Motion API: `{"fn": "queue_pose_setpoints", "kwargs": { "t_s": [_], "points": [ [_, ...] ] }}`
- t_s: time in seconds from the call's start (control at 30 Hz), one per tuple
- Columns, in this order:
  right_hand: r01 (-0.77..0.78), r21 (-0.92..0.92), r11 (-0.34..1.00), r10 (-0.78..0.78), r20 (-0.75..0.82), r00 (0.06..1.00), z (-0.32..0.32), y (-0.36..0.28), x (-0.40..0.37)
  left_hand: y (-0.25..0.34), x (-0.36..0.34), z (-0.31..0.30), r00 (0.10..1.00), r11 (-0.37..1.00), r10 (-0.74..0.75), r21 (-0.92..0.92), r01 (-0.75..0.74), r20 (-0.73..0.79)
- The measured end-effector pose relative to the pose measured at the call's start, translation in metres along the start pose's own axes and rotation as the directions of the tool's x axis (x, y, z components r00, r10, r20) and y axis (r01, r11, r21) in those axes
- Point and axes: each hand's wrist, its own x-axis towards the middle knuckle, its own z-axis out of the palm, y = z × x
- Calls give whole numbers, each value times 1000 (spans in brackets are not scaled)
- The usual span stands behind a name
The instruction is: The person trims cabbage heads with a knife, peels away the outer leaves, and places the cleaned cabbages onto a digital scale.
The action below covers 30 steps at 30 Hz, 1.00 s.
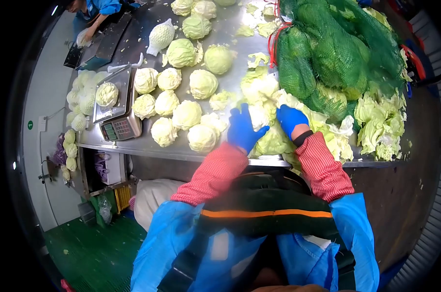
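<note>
Cabbage head [273, 140], pale green, sits at the near edge of a steel table [142, 148], right of the middle and directly in front of the person wearing the camera. Both hands wear blue gloves and have red sleeves.

The left hand [243, 129] cups the cabbage's left side. Its fingers are fairly straight and point away from the body, and the thumb is splayed across the front. The right hand [290, 118] is curled over the cabbage's upper right, with the fingers bent down onto the leaves. Together the two hands hold the head between them. The view is small and warped here, so it is unclear whether the right fingers also pinch a loose leaf.

Loose leaves [382, 121] are heaped just right of the hands along the near edge, toward the near right corner. Behind them, a green net sack [337, 53] bulging with cabbages fills the far right part of the table.

To the left of the hands, trimmed cabbages [186, 114] lie in loose rows from the near edge to the far edge. At the near left corner is a scale [117, 112] with one cabbage on its pan [106, 93].

At the far left corner another person in blue [94, 10] bends over the table.
</note>
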Motion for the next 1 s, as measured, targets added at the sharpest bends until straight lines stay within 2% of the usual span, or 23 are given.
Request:
{"fn": "queue_pose_setpoints", "kwargs": {
  "t_s": [0.07,0.1,0.13,0.2,0.27,0.33,0.4,0.43,0.47,0.5,0.53,0.57,0.6,0.63,0.67,0.73,0.83,0.93,1.0],
  "points": [
    [-18,35,999,14,101,995,-10,-23,-7,-10,-5,3,1000,993,13,-118,-14,-5],
    [-52,66,997,47,74,996,-26,-42,-16,-10,-7,2,999,983,18,-180,-24,-32],
    [-21,87,996,28,-75,997,-21,-41,-12,-13,-7,2,996,970,66,-229,-79,-63],
    [40,130,991,9,-362,932,-5,-37,-1,-22,-11,3,980,931,159,-311,-190,-123],
    [18,92,996,-10,-85,996,-1,-26,12,-23,-15,-2,982,897,130,-406,-175,-137],
    [-38,113,993,41,-19,999,2,-29,15,-25,-11,-6,977,865,119,-465,-188,-175],
    [-75,122,990,79,-29,996,5,-26,16,-31,-11,-9,969,849,118,-484,-211,-215],
    [-97,130,987,102,-30,994,9,-22,15,-31,-10,-14,991,606,-109,-796,3,-80],
    [-144,148,979,144,7,990,14,-10,19,-30,-4,-20,959,232,-256,-955,186,125],
    [-142,177,974,143,2,990,23,9,21,-46,-4,-37,957,93,-235,-976,197,171],
    [-133,202,970,137,-8,991,19,14,23,-57,3,-40,978,197,-134,-963,185,161],
    [-100,181,978,107,-30,994,18,15,23,-56,4,-32,991,302,-116,-947,106,74],
    [-79,204,976,78,16,997,2,-2,17,-34,-3,-38,996,404,-94,-914,42,4],
    [-50,164,985,53,-12,999,6,-11,14,-19,-4,-42,993,600,-81,-800,-19,-85],
    [-25,126,992,31,-46,998,8,-19,13,-28,2,-19,971,670,35,-715,-199,-237],
    [-60,102,993,66,-52,996,2,-29,9,-20,4,-16,992,883,-5,-467,-54,-123],
    [-109,98,989,114,-49,992,8,-15,13,-4,10,-5,994,878,-50,-479,-5,-102],
    [-152,79,985,159,-84,984,15,4,17,-24,23,19,978,626,-169,-780,8,-126],
    [-126,77,989,135,-125,983,16,4,15,-45,25,25,980,449,-169,-894,-17,-103]
  ]
}}
